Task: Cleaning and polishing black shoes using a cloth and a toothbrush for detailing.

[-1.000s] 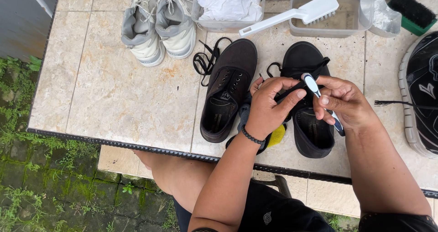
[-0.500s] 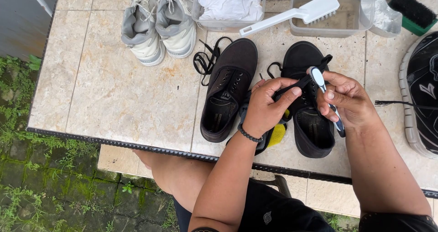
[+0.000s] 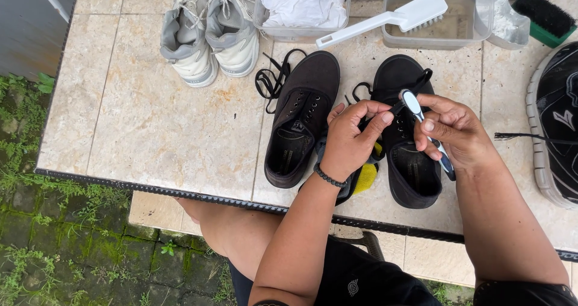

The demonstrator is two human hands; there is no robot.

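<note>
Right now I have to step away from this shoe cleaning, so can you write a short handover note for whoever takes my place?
Left hand: fingertips pinch something small and dark at the toothbrush head; what it is cannot be told.
Right hand: shut on the toothbrush, held over the right black shoe.
Left black shoe lies unlaced on the tiled table, its loose black lace beside it. A yellow and black item lies under the left wrist.
Grey sneakers, white scrub brush on a tub of water stand at the far edge.
Done: laces off at least one shoe. Left: no scrubbing of either black shoe shows yet.
</note>
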